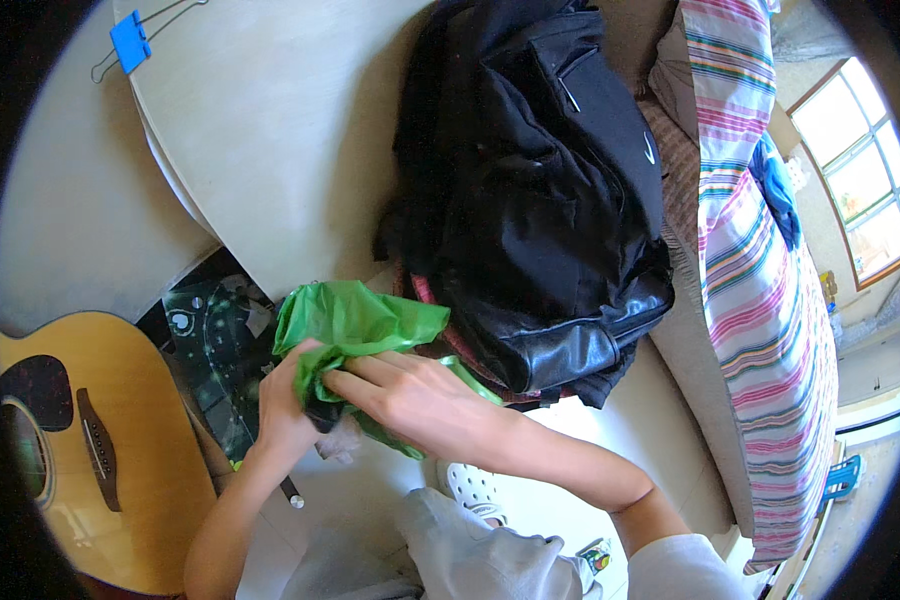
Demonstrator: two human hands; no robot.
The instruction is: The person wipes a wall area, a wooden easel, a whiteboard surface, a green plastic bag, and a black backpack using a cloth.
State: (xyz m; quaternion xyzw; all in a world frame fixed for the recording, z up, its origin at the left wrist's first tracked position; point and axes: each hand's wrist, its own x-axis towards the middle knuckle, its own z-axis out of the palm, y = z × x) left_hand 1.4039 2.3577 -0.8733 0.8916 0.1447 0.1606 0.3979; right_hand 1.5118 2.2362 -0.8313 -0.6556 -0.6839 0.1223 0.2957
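Both my hands work on a crumpled green plastic bag, held up in front of me. My left hand grips its left side, fingers wrapped in the folds. From the right, my right hand has its fingers bent and pressed into the plastic at the bag's opening. Something dark shows between the hands under the green folds; what it is I cannot make out. A pale, translucent scrap hangs just below. Beyond the hands, a large black backpack lies close to the bag.
An acoustic guitar is at the left, beside a dark patterned panel. A pale board with a blue binder clip stands behind. Striped cloth covers a couch at the right. My white clog is below.
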